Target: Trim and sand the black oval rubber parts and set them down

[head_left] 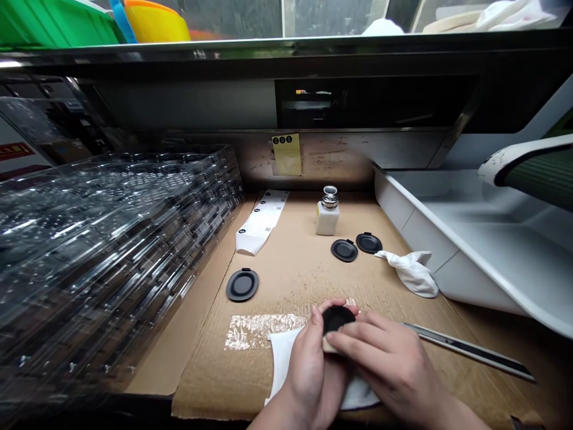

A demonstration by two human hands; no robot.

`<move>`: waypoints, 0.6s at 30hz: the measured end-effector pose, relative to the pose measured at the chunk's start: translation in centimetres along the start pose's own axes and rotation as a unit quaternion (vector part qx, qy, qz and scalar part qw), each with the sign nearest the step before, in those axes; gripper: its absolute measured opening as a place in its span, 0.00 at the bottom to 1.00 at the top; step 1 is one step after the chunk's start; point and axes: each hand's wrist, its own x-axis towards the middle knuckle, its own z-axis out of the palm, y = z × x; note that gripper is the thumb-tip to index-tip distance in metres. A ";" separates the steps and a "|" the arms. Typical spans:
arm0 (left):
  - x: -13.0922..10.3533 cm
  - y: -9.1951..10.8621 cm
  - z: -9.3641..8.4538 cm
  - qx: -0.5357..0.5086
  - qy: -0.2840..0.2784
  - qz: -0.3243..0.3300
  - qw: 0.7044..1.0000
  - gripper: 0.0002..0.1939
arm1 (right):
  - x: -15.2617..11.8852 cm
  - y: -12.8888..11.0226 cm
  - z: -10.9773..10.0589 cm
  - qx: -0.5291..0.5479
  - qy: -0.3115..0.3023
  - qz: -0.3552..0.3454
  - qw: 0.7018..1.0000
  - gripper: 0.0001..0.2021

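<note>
Disc [339, 319] sits in your hands, above the worktop's near edge, right of the middle. Biggest about you is the stack of clear trays [111, 251] down the left side; next comes the white bin [447, 227] along the right edge. Between them is the worktop [290, 257], covered with cardboard. A white cloth [283, 358] lies under your hands, by the near edge. The knife [474, 352] slants just right of your right hand [398, 358], and a label strip [259, 224] lies toward the far left corner. A crumpled wipe [414, 276] is beside the bin, the bottle [327, 218] near the far edge. Two more discs [344, 250] lie between bottle and wipe, another at the left.

Your left hand [313, 364] grasps the disc, thumb along its left side, dark face up. It looks round, so no long axis shows. Your right fingers reach leftward across its near right rim, at a small pale pad [330, 345]; whether they grip that, you cannot tell. Both hands are equally near.
</note>
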 end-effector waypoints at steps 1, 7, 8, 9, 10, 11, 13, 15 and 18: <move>0.0 0.0 0.1 -0.003 -0.004 0.000 1.000 0.20 | 0.5 0.0 0.3 -0.010 0.017 0.019 1.000 0.12; -0.3 0.2 0.2 0.005 0.004 -0.006 1.000 0.21 | 0.7 -0.3 0.9 -0.032 0.044 0.063 0.997 0.13; -0.3 0.2 0.2 0.008 0.009 -0.008 1.000 0.22 | 0.4 -0.5 0.7 -0.024 0.029 0.050 0.998 0.13; -0.3 0.2 0.1 0.011 0.014 -0.008 1.000 0.23 | 0.1 -0.7 0.4 -0.016 0.008 0.035 0.999 0.13; -0.2 0.2 0.1 0.015 0.019 -0.007 1.000 0.23 | -0.4 -0.7 -0.1 -0.013 -0.019 0.020 1.000 0.13; -0.2 0.1 0.1 0.019 0.023 -0.006 1.000 0.23 | -0.8 -0.6 -0.7 -0.013 -0.050 0.006 0.999 0.13; -0.1 0.1 0.1 0.022 0.029 0.002 0.999 0.24 | -1.6 0.0 -2.0 -0.030 -0.086 0.004 0.996 0.13; -0.1 0.0 0.1 0.026 0.032 0.007 0.999 0.23 | -2.2 0.7 -3.1 -0.050 -0.073 0.041 0.995 0.13; -0.2 -0.1 0.2 0.037 0.032 0.018 0.999 0.23 | -2.2 1.2 -3.3 -0.067 0.010 0.106 0.992 0.12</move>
